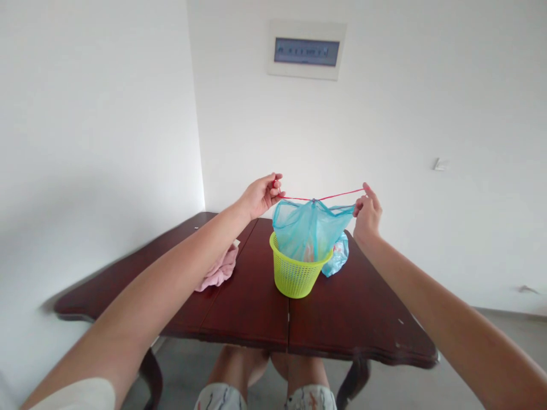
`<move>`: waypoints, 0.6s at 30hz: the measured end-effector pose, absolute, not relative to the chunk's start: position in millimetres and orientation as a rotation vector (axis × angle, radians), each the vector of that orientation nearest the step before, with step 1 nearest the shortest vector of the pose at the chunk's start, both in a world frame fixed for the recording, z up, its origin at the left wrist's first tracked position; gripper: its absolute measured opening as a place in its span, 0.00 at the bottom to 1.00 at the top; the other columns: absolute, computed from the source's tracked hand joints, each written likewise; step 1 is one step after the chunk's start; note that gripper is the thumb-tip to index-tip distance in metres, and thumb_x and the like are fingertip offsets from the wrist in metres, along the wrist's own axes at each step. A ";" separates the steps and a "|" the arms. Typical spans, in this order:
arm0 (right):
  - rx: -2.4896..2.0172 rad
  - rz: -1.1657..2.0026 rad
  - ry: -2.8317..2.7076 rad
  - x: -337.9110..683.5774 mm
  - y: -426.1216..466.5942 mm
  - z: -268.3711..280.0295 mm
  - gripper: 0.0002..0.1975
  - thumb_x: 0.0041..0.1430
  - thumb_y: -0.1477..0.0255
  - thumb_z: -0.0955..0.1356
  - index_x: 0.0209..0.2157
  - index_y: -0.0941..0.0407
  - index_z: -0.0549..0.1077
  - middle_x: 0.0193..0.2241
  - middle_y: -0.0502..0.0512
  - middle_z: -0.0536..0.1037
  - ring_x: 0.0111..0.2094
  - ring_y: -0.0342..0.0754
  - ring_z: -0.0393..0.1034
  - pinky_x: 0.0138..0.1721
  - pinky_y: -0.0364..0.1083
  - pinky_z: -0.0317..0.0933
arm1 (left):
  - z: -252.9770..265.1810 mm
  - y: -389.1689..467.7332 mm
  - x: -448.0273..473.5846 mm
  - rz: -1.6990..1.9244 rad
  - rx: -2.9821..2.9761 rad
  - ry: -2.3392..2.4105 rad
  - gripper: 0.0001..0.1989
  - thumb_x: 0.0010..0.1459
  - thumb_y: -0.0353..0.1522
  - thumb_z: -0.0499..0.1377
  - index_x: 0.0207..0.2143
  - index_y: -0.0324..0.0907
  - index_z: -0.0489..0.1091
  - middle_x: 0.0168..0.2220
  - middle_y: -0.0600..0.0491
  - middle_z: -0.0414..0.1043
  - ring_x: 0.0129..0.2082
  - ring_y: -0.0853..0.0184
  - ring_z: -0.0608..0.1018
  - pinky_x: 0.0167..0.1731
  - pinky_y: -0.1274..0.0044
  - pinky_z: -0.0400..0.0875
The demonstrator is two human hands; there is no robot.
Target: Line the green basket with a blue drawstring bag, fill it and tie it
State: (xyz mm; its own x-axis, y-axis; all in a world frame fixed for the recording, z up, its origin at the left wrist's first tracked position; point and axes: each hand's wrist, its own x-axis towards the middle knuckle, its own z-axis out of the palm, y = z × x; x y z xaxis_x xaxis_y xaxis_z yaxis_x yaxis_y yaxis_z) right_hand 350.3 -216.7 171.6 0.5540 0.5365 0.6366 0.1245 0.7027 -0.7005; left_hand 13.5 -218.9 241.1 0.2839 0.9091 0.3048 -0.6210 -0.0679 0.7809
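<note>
Cord [342, 194] pinched by left hand [262, 196] at bin's [298, 277] eleven o'clock, and right hand [369, 217] at two | bag [314, 230] seemingly being cinched | even outward pull called for

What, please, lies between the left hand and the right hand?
The head view shows a red string and, below it, a blue bag partly inside the green basket.
</note>
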 end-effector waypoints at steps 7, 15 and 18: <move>-0.920 -0.138 -0.920 357.0 -236.7 152.1 0.31 0.69 0.58 0.71 0.67 0.56 0.83 0.43 0.57 0.82 0.40 0.50 0.74 0.47 0.52 0.74 | 218.5 -240.4 -19.7 1.037 1.329 0.597 0.11 0.82 0.29 0.57 0.46 0.38 0.80 0.27 0.61 0.67 0.15 0.81 0.59 0.30 0.81 0.84; -0.846 -0.390 -1.362 355.6 -266.4 141.5 0.33 0.76 0.55 0.72 0.76 0.47 0.73 0.66 0.65 0.83 0.62 0.61 0.81 0.67 0.66 0.74 | 212.1 -262.7 -29.8 1.112 1.478 0.759 0.11 0.68 0.40 0.73 0.40 0.41 0.84 0.30 0.57 0.68 0.23 0.75 0.65 0.29 0.79 0.75; -0.864 -0.517 -1.562 352.1 -283.6 141.7 0.32 0.79 0.56 0.70 0.78 0.49 0.71 0.71 0.67 0.81 0.72 0.67 0.75 0.75 0.74 0.64 | 216.8 -269.9 -21.0 1.296 1.473 0.760 0.13 0.65 0.44 0.75 0.41 0.44 0.84 0.47 0.49 0.82 0.38 0.68 0.78 0.42 0.75 0.79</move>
